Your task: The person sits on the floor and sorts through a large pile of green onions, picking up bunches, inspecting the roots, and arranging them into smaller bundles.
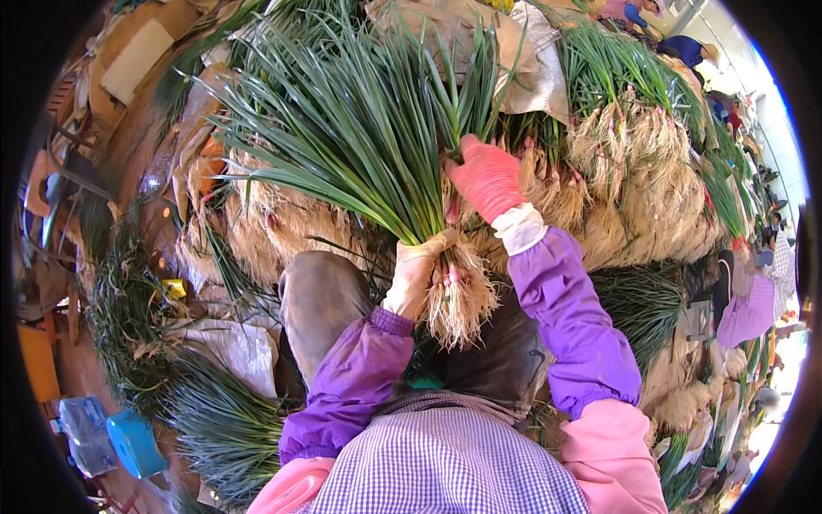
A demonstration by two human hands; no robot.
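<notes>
My left hand, in a cream glove, is closed around the lower stems of a bunch of green garlic plants. The long leaves fan up and to the left, and the pale roots hang below the hand. Above and to the right is my right hand, in a red-pink glove, its fingers closed on the stems of a smaller tuft of garlic plants. The fingertips are partly hidden. Behind both hands lies a heap of like plants, roots facing me.
Cut-looking green leaves lie in a pile at lower left, near a white plastic sack and a blue container. Brown and white sacking covers part of the heap. Several people are at the right, one in a dark blue top.
</notes>
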